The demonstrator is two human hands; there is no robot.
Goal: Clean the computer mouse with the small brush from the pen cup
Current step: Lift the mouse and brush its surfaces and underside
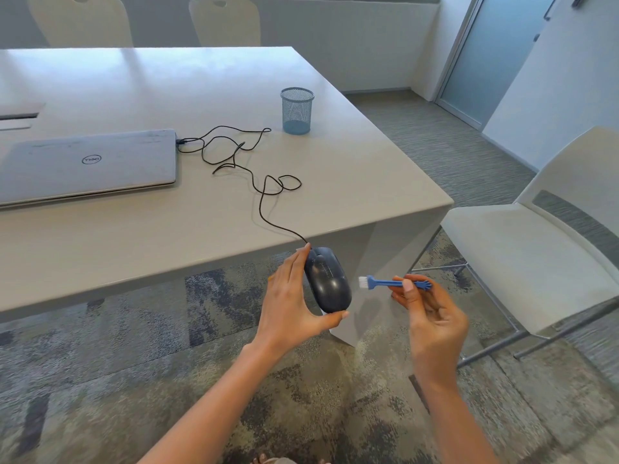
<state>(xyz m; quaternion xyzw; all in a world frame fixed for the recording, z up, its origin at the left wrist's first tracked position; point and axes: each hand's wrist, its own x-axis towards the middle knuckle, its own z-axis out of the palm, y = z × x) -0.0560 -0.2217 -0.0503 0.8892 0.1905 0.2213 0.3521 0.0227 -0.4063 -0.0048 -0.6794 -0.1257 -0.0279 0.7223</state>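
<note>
Off the table edge, glossy oval mouse (330,284) — left hand (290,306) gripping, bristled plastic brush (385,282)

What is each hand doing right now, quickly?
Left hand: grips the dark rounded plastic computer mouse, held in the air.
Right hand: pinches the small blue white-bristled brush, bristles apart from the mouse.
</note>
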